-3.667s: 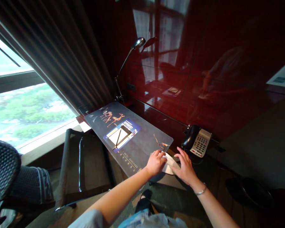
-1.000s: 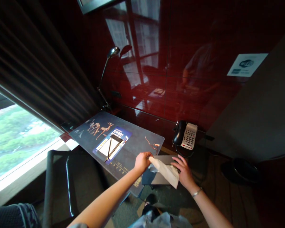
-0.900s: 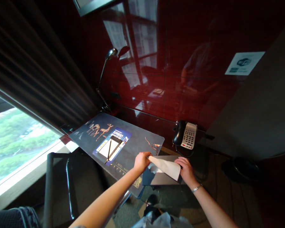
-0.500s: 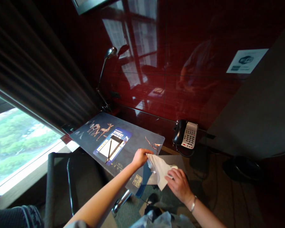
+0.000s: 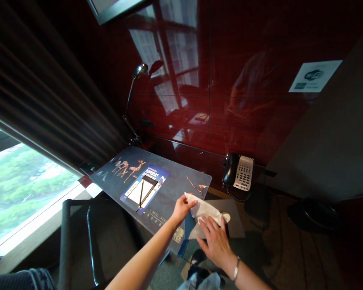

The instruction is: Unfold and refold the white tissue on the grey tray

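A white tissue (image 5: pixel 203 208) lies partly lifted over a grey box (image 5: pixel 233 219) at the near right end of the desk. My left hand (image 5: pixel 182 208) pinches the tissue's upper left corner. My right hand (image 5: pixel 215 241) rests flat on the tissue's lower part with the fingers spread. Both hands sit just off the right edge of the grey desk mat (image 5: pixel 175 183).
On the mat lie a blue leaflet with a notepad and pencil (image 5: pixel 143 190). A telephone (image 5: pixel 239 172) stands at the right, a desk lamp (image 5: pixel 133 100) at the back left. A dark chair (image 5: pixel 92 237) is pushed against the desk's left; curtains and a window fill the left side.
My right hand let go of the tissue's right end, swept down across it and now lies flat on it. My left hand kept its pinch on the corner.
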{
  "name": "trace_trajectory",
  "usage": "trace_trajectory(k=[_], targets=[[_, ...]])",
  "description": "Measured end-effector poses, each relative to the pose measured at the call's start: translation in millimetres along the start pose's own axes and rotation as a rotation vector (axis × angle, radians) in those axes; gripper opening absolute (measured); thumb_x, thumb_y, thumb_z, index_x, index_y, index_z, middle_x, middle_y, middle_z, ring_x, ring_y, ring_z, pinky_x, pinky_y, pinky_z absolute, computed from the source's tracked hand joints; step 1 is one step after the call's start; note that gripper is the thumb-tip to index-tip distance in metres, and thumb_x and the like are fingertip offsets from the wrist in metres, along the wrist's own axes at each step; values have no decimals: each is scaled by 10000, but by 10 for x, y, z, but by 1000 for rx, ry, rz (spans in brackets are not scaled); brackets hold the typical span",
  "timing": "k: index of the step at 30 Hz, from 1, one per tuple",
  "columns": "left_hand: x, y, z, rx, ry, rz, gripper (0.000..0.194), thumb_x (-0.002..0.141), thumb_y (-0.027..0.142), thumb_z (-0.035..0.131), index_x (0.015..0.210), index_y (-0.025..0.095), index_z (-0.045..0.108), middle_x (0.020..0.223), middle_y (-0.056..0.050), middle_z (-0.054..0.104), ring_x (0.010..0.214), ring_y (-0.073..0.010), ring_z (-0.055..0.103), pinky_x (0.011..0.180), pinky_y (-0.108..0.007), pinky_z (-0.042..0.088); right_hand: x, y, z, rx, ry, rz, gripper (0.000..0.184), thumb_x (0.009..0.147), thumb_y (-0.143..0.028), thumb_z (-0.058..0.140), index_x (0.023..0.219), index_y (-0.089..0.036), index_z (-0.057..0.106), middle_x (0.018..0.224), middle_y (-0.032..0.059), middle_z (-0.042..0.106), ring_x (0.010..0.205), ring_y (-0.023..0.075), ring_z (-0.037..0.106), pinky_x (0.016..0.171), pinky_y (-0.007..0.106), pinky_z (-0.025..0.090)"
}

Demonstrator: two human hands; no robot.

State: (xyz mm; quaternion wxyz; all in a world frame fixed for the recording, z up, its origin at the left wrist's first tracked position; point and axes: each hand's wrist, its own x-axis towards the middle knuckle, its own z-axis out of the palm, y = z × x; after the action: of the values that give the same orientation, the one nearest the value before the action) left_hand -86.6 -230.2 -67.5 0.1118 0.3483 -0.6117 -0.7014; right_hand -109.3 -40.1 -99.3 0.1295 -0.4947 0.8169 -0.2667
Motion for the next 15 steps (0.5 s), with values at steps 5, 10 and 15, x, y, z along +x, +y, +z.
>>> trace_trajectory(k=[5, 10, 15], targets=[[141, 19, 81, 8, -17, 32, 434, 495, 495, 809, 657, 126, 645, 625, -21, 656, 579, -135, 557, 596, -262, 446, 193, -31, -172, 82, -121, -37, 366, 901, -378, 477, 1234, -247, 553, 1181, 56, 641, 1115, 266, 561, 1106, 639, 152], [72, 79, 40, -28, -40, 48, 401, 519, 463, 810, 660, 115, 669, 620, -21, 667, 563, -120, 555, 593, -247, 439, 467, 160, -605, -20, 105, 115, 346, 790, -302, 620, 1127, -220, 618, 1156, 75, 631, 1126, 284, 509, 977, 475, 362], [-64, 111, 48, -12, -52, 87, 388, 570, 469, 781, 686, 111, 686, 622, -31, 671, 559, -128, 555, 597, -259, 442, 895, 601, -691, 126, -184, 96, 106, 708, -278, 676, 782, -206, 704, 968, 43, 683, 977, 221, 578, 848, 341, 432]])
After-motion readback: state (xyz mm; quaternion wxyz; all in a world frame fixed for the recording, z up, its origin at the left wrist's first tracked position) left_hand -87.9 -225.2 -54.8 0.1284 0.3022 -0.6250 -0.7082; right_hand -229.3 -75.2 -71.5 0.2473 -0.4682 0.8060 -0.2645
